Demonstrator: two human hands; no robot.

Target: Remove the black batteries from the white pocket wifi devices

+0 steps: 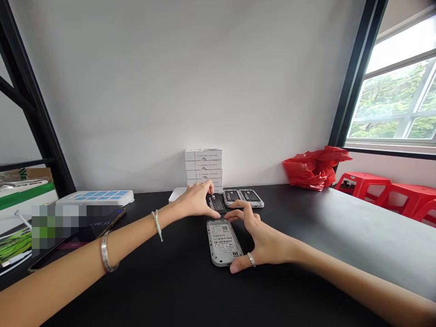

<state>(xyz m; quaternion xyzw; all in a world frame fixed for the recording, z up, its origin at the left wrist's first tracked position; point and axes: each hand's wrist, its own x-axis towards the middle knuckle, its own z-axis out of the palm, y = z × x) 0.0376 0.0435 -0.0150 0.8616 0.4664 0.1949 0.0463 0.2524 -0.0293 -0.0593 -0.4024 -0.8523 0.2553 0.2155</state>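
A black battery [218, 204] with white print is at my left hand [196, 198], between my thumb at its near edge and my bent fingers at its far side. Whether it is lifted off the table I cannot tell. My right hand [260, 238] spans a pale grey device casing [223, 243] from the right, thumb at the near right corner and fingertips by the far edge. The casing lies flat with its inside up, showing a printed label and code in a bare battery bay. Behind my right hand lie two similar casings with black batteries [250, 195] in them.
White boxes [208, 165] are stacked against the wall, with a white device [177, 194] beside them. A power strip [98, 197] and a phone [102, 229] lie on the left of the black table [170, 290]. At the back right sits a red plastic bag [311, 168]; red stools [366, 179] stand beyond.
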